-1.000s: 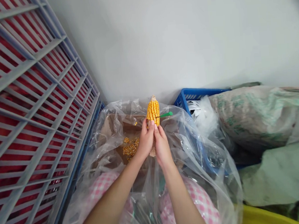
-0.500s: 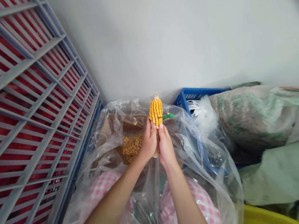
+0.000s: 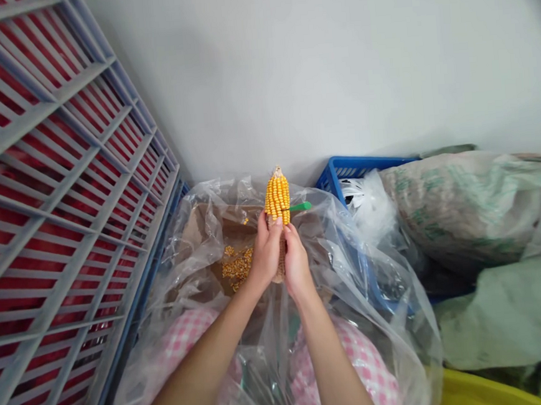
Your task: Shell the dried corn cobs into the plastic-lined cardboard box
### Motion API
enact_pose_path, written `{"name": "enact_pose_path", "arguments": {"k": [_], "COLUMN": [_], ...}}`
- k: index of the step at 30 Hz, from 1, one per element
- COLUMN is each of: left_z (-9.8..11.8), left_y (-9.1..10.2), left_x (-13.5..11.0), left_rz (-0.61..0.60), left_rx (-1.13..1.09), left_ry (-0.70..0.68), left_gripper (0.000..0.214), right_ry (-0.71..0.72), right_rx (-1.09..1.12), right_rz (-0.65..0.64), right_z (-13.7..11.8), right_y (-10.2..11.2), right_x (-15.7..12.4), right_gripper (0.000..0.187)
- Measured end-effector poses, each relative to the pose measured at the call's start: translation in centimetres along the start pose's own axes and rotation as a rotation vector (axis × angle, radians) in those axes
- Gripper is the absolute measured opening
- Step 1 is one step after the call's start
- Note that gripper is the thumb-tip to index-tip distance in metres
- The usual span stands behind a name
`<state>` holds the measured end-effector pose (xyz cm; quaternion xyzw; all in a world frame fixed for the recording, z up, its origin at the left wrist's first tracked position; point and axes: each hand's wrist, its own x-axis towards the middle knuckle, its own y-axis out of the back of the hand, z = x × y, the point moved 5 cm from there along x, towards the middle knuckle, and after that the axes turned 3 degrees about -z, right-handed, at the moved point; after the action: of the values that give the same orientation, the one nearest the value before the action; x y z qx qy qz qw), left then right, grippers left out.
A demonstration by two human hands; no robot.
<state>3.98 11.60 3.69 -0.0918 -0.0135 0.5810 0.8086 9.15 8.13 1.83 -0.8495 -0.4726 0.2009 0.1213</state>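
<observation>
A dried corn cob (image 3: 276,201) stands upright between my hands, with orange-yellow kernels on its upper part and a bare brown stretch (image 3: 281,263) below. My left hand (image 3: 267,252) and my right hand (image 3: 297,268) both grip the cob's lower part, fingers pointing up. A small green-handled tool (image 3: 301,206) sticks out to the right of the cob, and its thin dark shaft lies across the kernels. Its far end is hidden. Loose kernels (image 3: 237,267) lie in a heap inside the bag, left of my hands.
A clear plastic bag (image 3: 193,233) lined with brown cardboard lies over my pink checked lap (image 3: 362,357). A grey-and-red rack (image 3: 53,182) leans at left. A blue crate (image 3: 352,168), bulging sacks (image 3: 468,212) and a yellow tub (image 3: 477,395) sit at right, before a white wall (image 3: 316,68).
The cob has shifted back slightly left after leaning right, and my hands have moved with it. The tool stays in place across the kernels, and the heap of loose kernels looks the same.
</observation>
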Motion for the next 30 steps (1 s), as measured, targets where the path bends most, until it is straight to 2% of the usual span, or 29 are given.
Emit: {"name": "enact_pose_path", "arguments": {"k": [7,12,18,27,30], "left_z": [-0.2,-0.7,-0.8,-0.9,-0.7], "left_y": [0.2,0.0,-0.2,0.0,-0.2], "left_x": [0.1,0.0,-0.1,-0.2,-0.2], "left_rz": [0.023,0.018,0.021,0.049,0.011], "left_rx": [0.077,0.094,0.119,0.132,0.098], "left_ry": [0.043,0.040,0.032,0.067,0.053], "left_gripper": [0.033,0.035,0.033,0.035,0.034], "right_ry": [-0.012,-0.016,0.013,-0.024,-0.022], "right_rx": [-0.030,0.051,-0.009,-0.025,0.023], "right_rz": [0.028,0.038,0.077,0.077,0.083], "right_z": [-0.1,0.8,1.1,1.1,0.9], "right_y": [0.0,0.5,1.2,0.9,0.7], "right_x": [-0.2,0.3,0.4,0.3,0.3], "right_gripper": [0.028,0.030,0.028,0.030,0.029]}}
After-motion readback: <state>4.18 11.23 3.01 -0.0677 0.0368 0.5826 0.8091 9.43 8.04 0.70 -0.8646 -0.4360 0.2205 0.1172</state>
